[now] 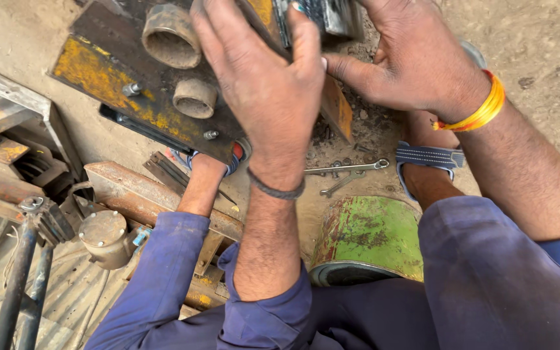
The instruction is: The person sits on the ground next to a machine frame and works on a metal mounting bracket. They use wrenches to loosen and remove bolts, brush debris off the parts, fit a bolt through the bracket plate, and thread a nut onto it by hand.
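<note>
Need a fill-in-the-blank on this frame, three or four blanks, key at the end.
1. The left hand lies on a rusty plate with patches of ____ paint.
2. The short pipe stubs standing up from the plate number ____.
3. The right hand has an orange and yellow ____ at its wrist.
4. The wrenches lie on the ground just above a worn drum painted ____.

Missing words: yellow; two; bangle; green
</note>
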